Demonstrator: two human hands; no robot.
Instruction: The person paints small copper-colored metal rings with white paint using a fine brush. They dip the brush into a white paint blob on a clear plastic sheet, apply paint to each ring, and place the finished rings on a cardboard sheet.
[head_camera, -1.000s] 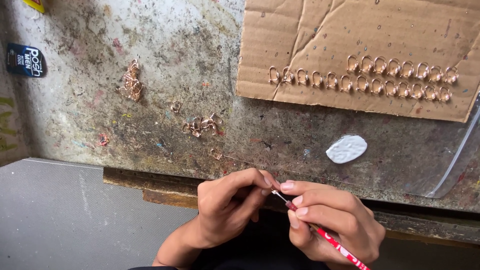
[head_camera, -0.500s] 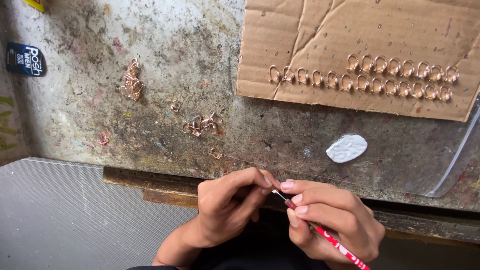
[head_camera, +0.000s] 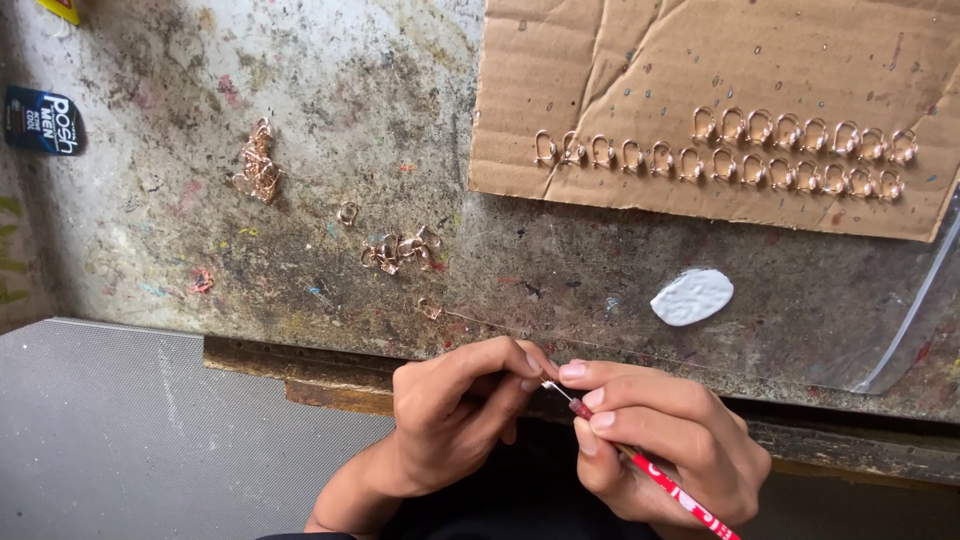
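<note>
My right hand (head_camera: 665, 440) grips a thin red stick tool (head_camera: 680, 490) with a fine metal tip, its point aimed at my left fingertips. My left hand (head_camera: 455, 410) pinches something very small between thumb and fingers; the piece itself is hidden. Both hands meet just below the worn workbench's front edge (head_camera: 300, 355). On the bench lie loose rose-gold ring pieces: a small pile (head_camera: 258, 170) at the left, a cluster (head_camera: 400, 250) in the middle, and single ones near it. A cardboard sheet (head_camera: 640, 60) at the upper right carries two rows of finished rings (head_camera: 760, 150).
A white oval lump of putty (head_camera: 692, 296) lies on the bench below the cardboard. A clear plastic bag (head_camera: 920, 310) rests at the right edge. A dark blue label (head_camera: 42, 120) sticks at the far left. A grey textured surface (head_camera: 110, 430) lies at lower left.
</note>
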